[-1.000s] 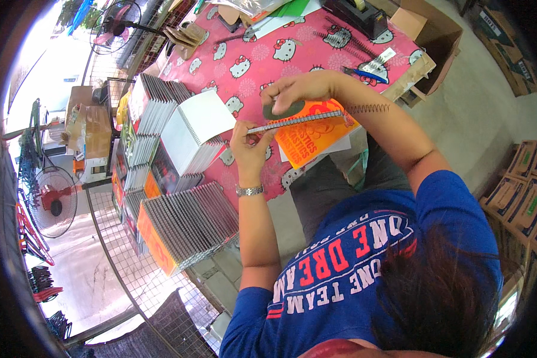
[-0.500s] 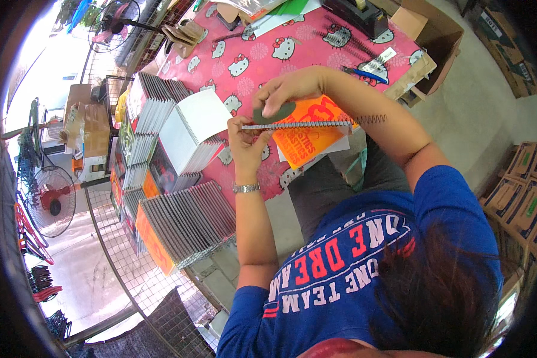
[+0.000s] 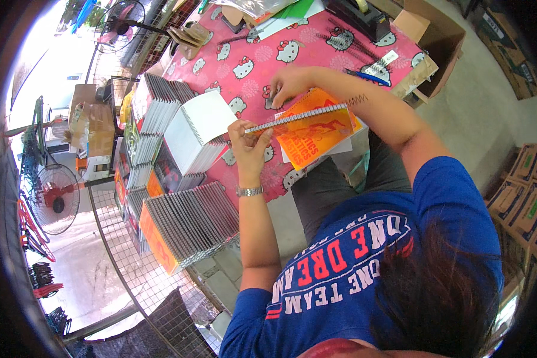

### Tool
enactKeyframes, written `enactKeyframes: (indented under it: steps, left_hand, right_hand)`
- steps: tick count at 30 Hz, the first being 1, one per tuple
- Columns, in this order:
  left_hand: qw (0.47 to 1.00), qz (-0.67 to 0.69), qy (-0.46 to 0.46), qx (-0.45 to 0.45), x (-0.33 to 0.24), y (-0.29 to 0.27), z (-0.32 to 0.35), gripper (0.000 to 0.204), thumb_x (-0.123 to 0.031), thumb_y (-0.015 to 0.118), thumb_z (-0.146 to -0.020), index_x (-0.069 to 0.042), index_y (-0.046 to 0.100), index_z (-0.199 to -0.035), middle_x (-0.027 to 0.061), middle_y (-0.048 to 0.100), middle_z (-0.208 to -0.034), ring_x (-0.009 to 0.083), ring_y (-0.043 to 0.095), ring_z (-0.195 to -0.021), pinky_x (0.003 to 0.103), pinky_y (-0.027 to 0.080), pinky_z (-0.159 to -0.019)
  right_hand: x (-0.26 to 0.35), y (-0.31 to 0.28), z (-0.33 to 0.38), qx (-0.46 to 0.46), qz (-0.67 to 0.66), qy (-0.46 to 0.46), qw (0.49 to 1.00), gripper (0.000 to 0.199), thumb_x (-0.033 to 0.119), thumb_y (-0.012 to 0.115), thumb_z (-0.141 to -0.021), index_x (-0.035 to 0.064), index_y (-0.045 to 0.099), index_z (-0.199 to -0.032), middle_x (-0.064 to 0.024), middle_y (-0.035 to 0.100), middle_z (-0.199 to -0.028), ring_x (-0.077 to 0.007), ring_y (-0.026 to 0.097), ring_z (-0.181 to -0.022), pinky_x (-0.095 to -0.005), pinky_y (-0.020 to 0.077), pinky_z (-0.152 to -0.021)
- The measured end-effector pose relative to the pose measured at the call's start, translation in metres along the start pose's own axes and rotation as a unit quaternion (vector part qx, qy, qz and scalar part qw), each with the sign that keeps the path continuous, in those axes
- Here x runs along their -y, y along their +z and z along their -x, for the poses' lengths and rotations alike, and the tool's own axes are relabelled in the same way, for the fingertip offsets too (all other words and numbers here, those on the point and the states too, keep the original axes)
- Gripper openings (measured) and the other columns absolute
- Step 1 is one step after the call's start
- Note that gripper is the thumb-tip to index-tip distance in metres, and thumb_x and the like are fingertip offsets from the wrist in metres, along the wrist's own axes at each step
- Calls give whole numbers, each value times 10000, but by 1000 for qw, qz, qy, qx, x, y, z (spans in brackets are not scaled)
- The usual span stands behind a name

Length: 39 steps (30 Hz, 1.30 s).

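Note:
An orange-covered notebook point(image 3: 316, 131) is held above the near edge of the pink table. A metal wire spiral point(image 3: 298, 116) runs along its upper edge, and its free end sticks out to the right past the cover. My left hand point(image 3: 250, 149), with a wristwatch, grips the notebook's left corner where the spiral begins. My right hand point(image 3: 287, 85) reaches over from the far side, its fingers closed on the spiral near the top left of the cover.
The pink tablecloth point(image 3: 250, 53) has cat figures. To the left are a white page block point(image 3: 198, 128) and rows of bound notebooks point(image 3: 191, 222). A blue pen point(image 3: 367, 77), tape dispenser point(image 3: 357, 11) and cardboard box point(image 3: 432, 33) lie beyond. A fan point(image 3: 56, 198) and wire mesh are at left.
The notebook has tilted a little, its right end higher. The free end of the spiral sticks out less to the right. Both hands stay on the notebook.

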<state>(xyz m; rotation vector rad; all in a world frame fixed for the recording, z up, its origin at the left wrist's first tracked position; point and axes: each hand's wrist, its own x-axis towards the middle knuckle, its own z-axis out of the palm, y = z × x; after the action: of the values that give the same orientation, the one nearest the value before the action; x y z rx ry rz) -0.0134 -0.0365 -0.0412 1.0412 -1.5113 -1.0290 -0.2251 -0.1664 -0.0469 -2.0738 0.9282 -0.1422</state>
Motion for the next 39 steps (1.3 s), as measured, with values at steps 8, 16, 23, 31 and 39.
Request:
enactKeyframes:
  steps: [8,16,23,31,39]
  left_hand:
    - [991,-44,-123,-43,-5,-18,28,203,-157,587,-964,-8,464,-1024,71,523,-936,162,665,-695,223,523,-522]
    - [987,-57,-2,-149,-7,9,43,215,-172,550,-982,25,500,-1052,77,532,-930,148,642,-705,258,575,-539]
    - [983,-57,28,-173,-16,26,42,194,-181,550,-981,0,494,-1023,56,493,-915,159,623,-703,295,603,-544]
    - [990,-18,-14,-140,-15,18,54,194,-104,609,-944,45,548,-1052,72,602,-870,140,642,-724,249,552,-551]
    - [982,-66,45,-173,-9,24,59,80,-3,632,-899,19,599,-969,10,584,-861,89,584,-789,225,482,-713]
  right_hand:
    - [-97,28,106,-403,116,131,898,455,412,633,-851,119,628,-1199,-157,605,-1193,-335,545,-1136,-463,446,-943]
    - [-76,76,176,-397,331,211,829,645,481,666,-799,58,537,-1268,-153,450,-1376,-346,452,-1233,-480,392,-1017]
    - [-68,65,166,-330,225,313,862,629,413,734,-726,55,568,-1215,-125,526,-1263,-310,465,-1182,-449,400,-952]
    - [21,92,151,-531,-42,-95,841,608,228,802,-658,90,586,-1210,-120,574,-1141,-298,554,-1046,-418,419,-937]
    - [98,123,128,-415,32,-183,891,592,267,772,-674,58,581,-1194,-139,572,-1129,-322,557,-1014,-438,456,-878]
